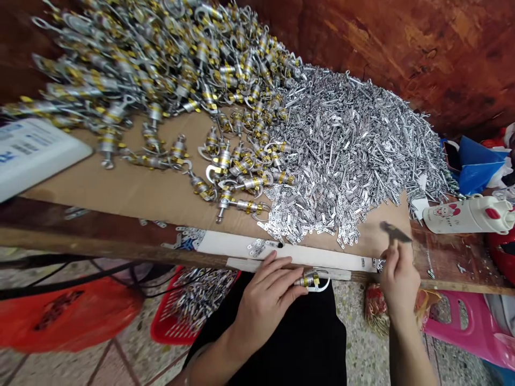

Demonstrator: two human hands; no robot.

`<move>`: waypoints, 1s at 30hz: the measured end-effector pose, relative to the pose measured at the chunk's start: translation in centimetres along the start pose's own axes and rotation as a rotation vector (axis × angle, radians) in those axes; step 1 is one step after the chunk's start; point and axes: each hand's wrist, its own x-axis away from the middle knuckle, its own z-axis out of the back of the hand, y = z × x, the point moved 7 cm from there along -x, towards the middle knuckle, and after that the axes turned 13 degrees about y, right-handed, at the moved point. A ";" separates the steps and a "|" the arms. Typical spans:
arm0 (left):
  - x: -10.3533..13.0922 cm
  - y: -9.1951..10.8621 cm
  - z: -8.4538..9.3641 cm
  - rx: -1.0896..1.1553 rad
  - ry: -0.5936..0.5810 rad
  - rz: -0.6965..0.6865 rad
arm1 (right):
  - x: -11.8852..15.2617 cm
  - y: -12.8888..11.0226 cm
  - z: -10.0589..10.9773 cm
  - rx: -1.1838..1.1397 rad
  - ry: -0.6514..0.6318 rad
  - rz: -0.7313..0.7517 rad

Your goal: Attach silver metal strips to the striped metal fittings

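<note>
My left hand (267, 297) holds a silver and yellow metal fitting (311, 280) with a curved hook, at the table's front edge. To the right, my right hand (399, 276) is wrapped round the handle of a small hammer (395, 232), raised a little and slightly blurred. A heap of similar silver and yellow fittings (225, 69) fills the back left. Beside it spreads a large pile of small metal plates and pins (341, 150). A few loose plates (257, 247) lie on the white strip (225, 244) near my left hand.
Brown cardboard (120, 187) covers the table. A white container (36, 153) sits at the left, a white bottle (462, 214) at the right. Below are a red basket (161, 324) of metal parts, a red bag (80, 316) and a pink stool (466, 332).
</note>
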 end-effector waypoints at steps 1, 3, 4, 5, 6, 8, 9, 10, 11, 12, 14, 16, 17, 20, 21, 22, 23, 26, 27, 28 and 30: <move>-0.1 -0.1 0.3 0.001 0.006 0.007 | -1.3 1.3 -0.5 0.067 0.053 -0.025; 0.0 -0.3 1.2 0.003 0.008 0.010 | -3.4 3.0 -1.5 0.150 0.133 0.011; 0.2 -0.4 1.8 -0.004 0.000 0.002 | -4.1 3.4 -2.0 0.164 0.165 0.054; 0.5 -0.5 2.6 -0.023 -0.009 -0.017 | -4.6 3.6 -2.4 0.169 0.194 0.097; 1.0 -0.7 3.5 -0.061 -0.024 -0.039 | -4.8 3.8 -2.7 0.169 0.221 0.131; 2.2 -1.4 5.6 -0.198 -0.053 -0.109 | -4.8 3.9 -3.2 0.169 0.250 0.168; 2.9 -1.9 6.6 -0.292 -0.064 -0.140 | -4.7 3.9 -3.3 0.170 0.256 0.172; 3.5 -2.5 7.4 -0.393 -0.081 -0.157 | -4.6 3.9 -3.4 0.170 0.258 0.165; 4.0 -3.0 8.3 -0.484 -0.074 -0.159 | -4.5 4.0 -3.4 0.166 0.260 0.153; 4.1 -3.3 9.0 -0.530 -0.070 -0.156 | -4.5 4.0 -3.3 0.155 0.267 0.136; 3.5 -3.8 9.7 -0.536 -0.033 -0.114 | -4.5 4.0 -2.7 0.123 0.312 0.092; 1.4 -4.0 9.5 -0.453 0.014 -0.090 | -4.7 3.3 -1.9 0.068 0.356 0.079; -0.1 -4.1 9.2 -0.408 0.039 -0.092 | -4.9 2.5 -1.6 0.025 0.358 0.099; -6.3 -6.0 7.9 -0.440 0.141 -0.127 | -5.2 -2.0 -1.3 -0.174 0.263 0.246; -8.5 -7.4 7.5 -0.471 0.151 -0.086 | -5.2 -4.1 -1.3 -0.254 0.210 0.309; -10.7 -8.9 7.1 -0.503 0.160 -0.046 | -5.1 -6.5 -1.5 -0.336 0.156 0.370; -12.6 -10.8 6.5 -0.550 0.118 0.028 | -5.0 -9.0 -1.8 -0.410 0.084 0.434; -15.9 -16.3 5.3 -0.689 -0.063 0.366 | -4.7 -16.0 -3.6 -0.578 -0.111 0.584; -16.0 -17.5 4.9 -0.702 -0.137 0.465 | -4.7 -17.9 -4.3 -0.598 -0.158 0.616; -16.0 -18.0 4.6 -0.704 -0.169 0.503 | -4.8 -19.5 -5.2 -0.606 -0.206 0.642; -15.6 -17.7 4.0 -0.703 -0.167 0.483 | -5.5 -22.1 -6.9 -0.601 -0.280 0.669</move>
